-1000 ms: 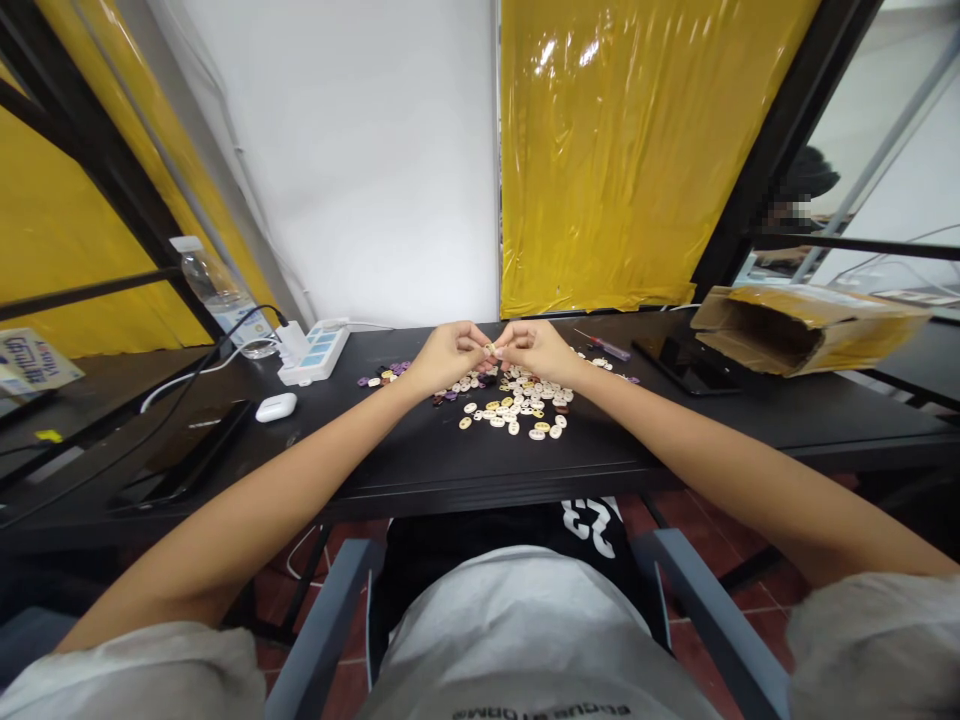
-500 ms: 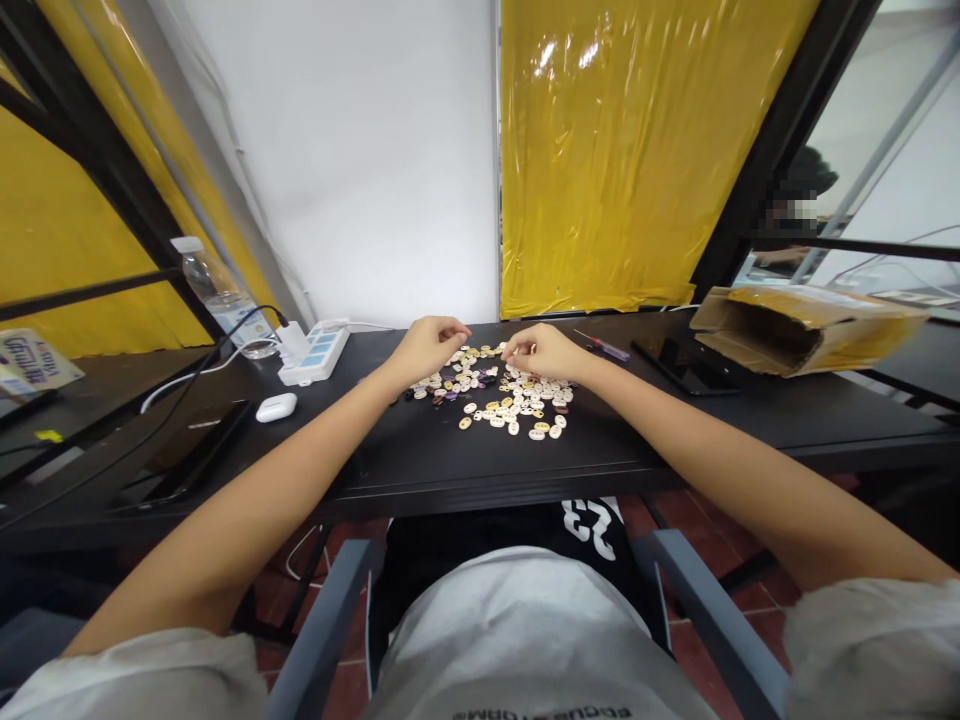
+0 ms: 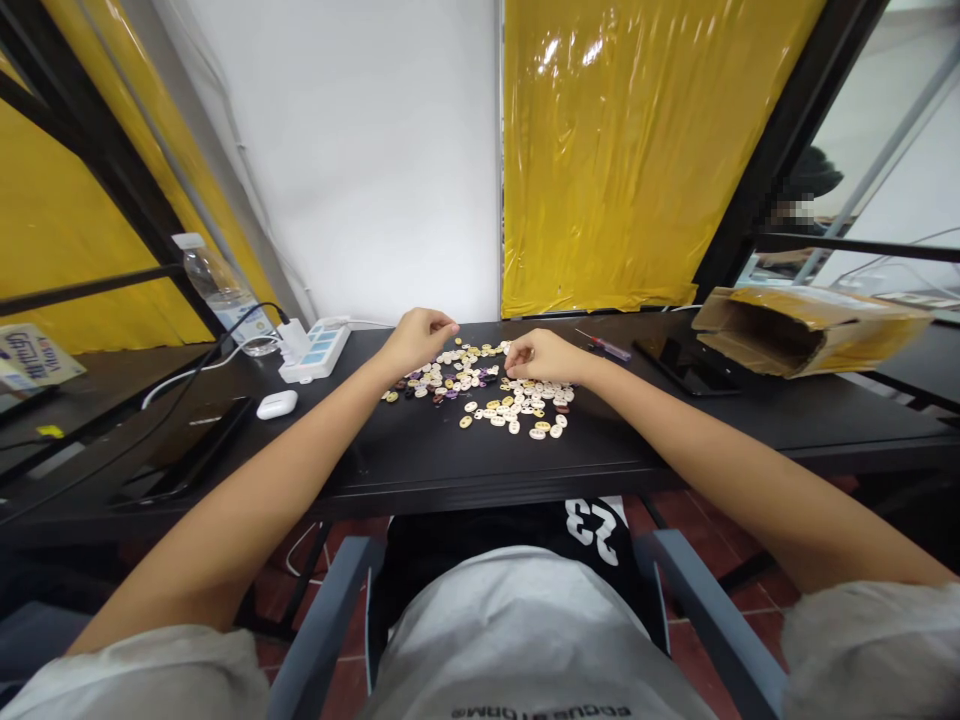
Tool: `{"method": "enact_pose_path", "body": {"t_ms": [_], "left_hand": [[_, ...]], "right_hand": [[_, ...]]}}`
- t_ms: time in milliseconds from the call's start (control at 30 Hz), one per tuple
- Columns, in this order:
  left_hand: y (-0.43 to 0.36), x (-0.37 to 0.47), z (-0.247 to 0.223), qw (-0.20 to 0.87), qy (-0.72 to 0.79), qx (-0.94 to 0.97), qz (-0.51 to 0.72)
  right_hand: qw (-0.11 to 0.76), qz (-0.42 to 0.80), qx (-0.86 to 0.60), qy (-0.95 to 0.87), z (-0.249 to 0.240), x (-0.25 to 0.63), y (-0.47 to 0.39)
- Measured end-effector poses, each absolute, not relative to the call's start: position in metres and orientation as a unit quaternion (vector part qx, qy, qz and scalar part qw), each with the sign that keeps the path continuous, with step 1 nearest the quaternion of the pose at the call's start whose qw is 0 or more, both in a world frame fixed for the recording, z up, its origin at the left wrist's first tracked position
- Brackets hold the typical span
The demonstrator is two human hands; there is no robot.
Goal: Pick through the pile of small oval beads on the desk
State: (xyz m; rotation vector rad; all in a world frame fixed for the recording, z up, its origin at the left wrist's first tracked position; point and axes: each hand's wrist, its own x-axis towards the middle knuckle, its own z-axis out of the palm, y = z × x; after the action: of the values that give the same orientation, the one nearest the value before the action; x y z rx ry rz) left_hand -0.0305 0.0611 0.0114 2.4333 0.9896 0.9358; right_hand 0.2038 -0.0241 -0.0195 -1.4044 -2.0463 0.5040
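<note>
Small flat oval pieces like buttons (image 3: 527, 400), mostly cream with some yellow, purple and dark ones, lie scattered on the black table. My left hand (image 3: 418, 340) hovers above the far left part of the spread, fingers curled and thumb close to them. Anything in that pinch is too small to make out. A single yellowish piece (image 3: 458, 341) lies just below its fingertips. Over the right part of the pile, my right hand (image 3: 546, 358) is bent down, its thumb and fingers drawn together at the pieces. Whatever these fingertips hold is hidden.
Left of the pieces are a white earphone case (image 3: 277, 405), a power strip (image 3: 324, 350), a bottle (image 3: 229, 300) and a dark tablet (image 3: 187, 450). To the right are a screwdriver (image 3: 611, 348), a black phone (image 3: 682, 366) and an opened cardboard box (image 3: 806, 330). A person sits beyond.
My left hand has shifted left and slightly away from me, uncovering pieces beneath it. My right hand has stayed nearly in place, its fingers drawn more tightly together.
</note>
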Motion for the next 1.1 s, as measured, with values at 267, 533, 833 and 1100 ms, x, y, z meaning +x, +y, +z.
{"method": "enact_pose_path", "body": {"t_ms": [267, 533, 833, 1100], "left_hand": [[0.054, -0.033, 0.021, 0.128, 0.362, 0.866, 0.321], [0.054, -0.035, 0.024, 0.153, 0.348, 0.862, 0.335], [0.063, -0.036, 0.014, 0.128, 0.313, 0.9, 0.274], [0.064, -0.048, 0.021, 0.023, 0.439, 0.866, 0.237]], "right_hand": [[0.298, 0.17, -0.551, -0.76, -0.02, 0.202, -0.023], [0.327, 0.163, -0.568, -0.737, -0.018, 0.198, -0.027], [0.354, 0.173, -0.551, -0.736, -0.02, 0.2, -0.024], [0.356, 0.169, -0.549, -0.737, -0.022, 0.202, -0.022]]}}
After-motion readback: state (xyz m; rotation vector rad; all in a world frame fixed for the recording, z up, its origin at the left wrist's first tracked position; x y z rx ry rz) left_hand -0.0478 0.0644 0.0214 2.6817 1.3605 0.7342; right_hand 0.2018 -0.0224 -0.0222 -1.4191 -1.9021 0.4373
